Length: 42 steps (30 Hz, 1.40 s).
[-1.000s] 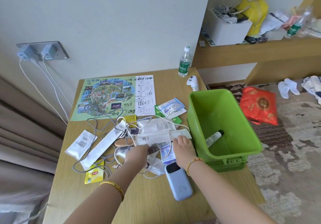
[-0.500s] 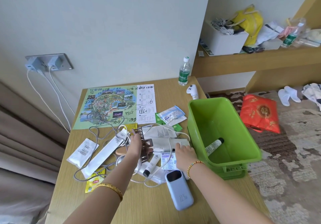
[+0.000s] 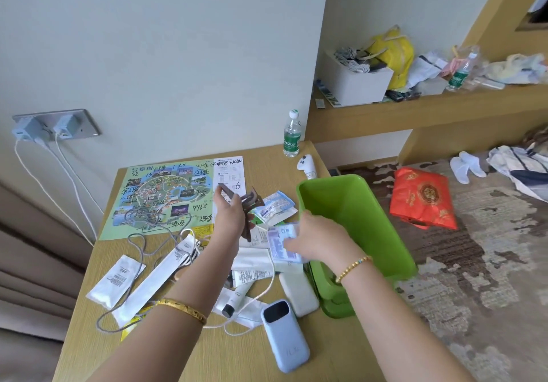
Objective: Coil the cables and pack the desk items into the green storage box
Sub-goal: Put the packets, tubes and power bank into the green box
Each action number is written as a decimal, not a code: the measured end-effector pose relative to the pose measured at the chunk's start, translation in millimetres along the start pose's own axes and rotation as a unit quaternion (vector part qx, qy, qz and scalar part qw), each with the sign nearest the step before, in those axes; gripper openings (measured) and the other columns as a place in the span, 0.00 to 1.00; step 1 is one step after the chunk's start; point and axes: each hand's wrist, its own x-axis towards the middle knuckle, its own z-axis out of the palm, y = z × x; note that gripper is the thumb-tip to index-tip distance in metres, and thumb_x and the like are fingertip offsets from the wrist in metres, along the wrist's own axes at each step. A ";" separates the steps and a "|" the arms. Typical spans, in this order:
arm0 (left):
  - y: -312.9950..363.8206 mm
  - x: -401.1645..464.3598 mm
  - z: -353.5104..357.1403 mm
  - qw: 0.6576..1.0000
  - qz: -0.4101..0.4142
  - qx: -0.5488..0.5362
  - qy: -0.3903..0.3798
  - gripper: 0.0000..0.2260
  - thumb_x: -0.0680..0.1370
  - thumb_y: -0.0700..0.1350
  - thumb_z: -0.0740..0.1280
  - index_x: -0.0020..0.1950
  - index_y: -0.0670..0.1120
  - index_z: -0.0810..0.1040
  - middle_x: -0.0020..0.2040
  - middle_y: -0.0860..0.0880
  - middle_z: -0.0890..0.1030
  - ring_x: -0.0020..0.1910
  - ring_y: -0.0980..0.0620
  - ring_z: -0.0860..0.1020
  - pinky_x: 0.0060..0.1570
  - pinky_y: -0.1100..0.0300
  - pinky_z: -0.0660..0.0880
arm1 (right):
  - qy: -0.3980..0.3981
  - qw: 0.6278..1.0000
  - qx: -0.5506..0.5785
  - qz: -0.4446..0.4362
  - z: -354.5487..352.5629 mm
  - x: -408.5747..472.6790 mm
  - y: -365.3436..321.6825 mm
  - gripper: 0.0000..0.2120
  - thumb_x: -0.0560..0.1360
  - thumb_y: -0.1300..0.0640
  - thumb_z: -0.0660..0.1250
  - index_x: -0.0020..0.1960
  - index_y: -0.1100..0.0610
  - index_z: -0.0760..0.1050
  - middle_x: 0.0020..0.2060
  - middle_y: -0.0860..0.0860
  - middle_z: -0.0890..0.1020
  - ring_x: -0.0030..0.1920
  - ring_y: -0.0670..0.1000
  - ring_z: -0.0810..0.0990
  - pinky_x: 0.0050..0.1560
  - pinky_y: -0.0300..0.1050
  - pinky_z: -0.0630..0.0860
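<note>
Fingers of the right hand (image 3: 318, 241) pinch a blue packet (image 3: 281, 241) just left of the green box (image 3: 370, 221). Left hand (image 3: 229, 215) grips a brown clip (image 3: 250, 206), farther from the box. Cables (image 3: 139, 251) lie loose on the desk (image 3: 178, 352).

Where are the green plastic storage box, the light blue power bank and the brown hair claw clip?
Green plastic storage box (image 3: 382, 233), head view, bare inner wall.
Light blue power bank (image 3: 286, 338), head view, middle of its face.
Brown hair claw clip (image 3: 252, 200), head view, its curved teeth beside the left hand.
</note>
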 end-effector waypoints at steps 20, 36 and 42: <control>-58.0 -25.4 178.7 0.734 0.053 0.612 -0.288 0.30 0.80 0.38 0.53 0.76 0.46 0.37 0.70 0.33 0.61 0.53 0.40 0.76 0.46 0.54 0.71 | -0.015 0.976 0.080 0.204 14.0 12.5 138.5 0.13 0.75 0.56 0.64 0.55 0.63 0.70 0.49 0.58 0.81 0.46 0.57 0.81 0.36 0.43 0.72; -16.7 -8.6 83.5 0.858 0.246 0.440 -0.099 0.13 0.77 0.36 0.59 0.59 0.41 0.77 0.59 0.41 0.75 0.56 0.44 0.74 0.52 0.59 0.67 | 0.222 0.972 0.077 -0.008 10.1 25.6 54.2 0.11 0.77 0.63 0.57 0.58 0.60 0.70 0.54 0.56 0.73 0.56 0.56 0.71 0.51 0.47 0.71; -47.0 19.0 -22.3 0.835 0.180 0.517 -0.064 0.14 0.76 0.37 0.61 0.61 0.43 0.76 0.61 0.42 0.76 0.60 0.43 0.74 0.59 0.55 0.69 | 0.187 0.969 0.095 -0.128 51.6 30.0 -19.7 0.09 0.77 0.63 0.56 0.55 0.59 0.70 0.54 0.54 0.73 0.54 0.55 0.72 0.45 0.46 0.68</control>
